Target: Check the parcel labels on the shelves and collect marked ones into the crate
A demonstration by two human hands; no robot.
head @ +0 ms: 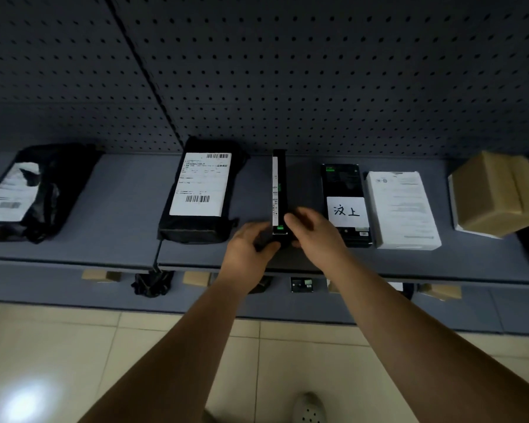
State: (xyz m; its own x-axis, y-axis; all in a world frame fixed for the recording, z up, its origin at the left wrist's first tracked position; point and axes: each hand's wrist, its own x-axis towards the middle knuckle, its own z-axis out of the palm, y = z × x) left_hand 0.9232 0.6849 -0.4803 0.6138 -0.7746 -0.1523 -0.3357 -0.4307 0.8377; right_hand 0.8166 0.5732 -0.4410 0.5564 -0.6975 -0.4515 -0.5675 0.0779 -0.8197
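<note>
A slim black box (279, 184) stands on its long edge in the middle of the grey shelf (129, 209), its narrow white-labelled side facing up. My left hand (251, 242) grips its near left corner and my right hand (315, 230) grips its near right side. Just right of it lies a flat black box (342, 181) bearing a white paper note with handwritten characters. To the left lies a black parcel bag (200, 190) with a printed shipping label. The crate is out of view.
A white box (402, 209) and a tilted cardboard box (492, 193) lie at the right, and a crumpled black bag (37, 190) at the left. A pegboard wall backs the shelf. A lower shelf holds small boxes and a black bag (151, 282). Tiled floor lies below.
</note>
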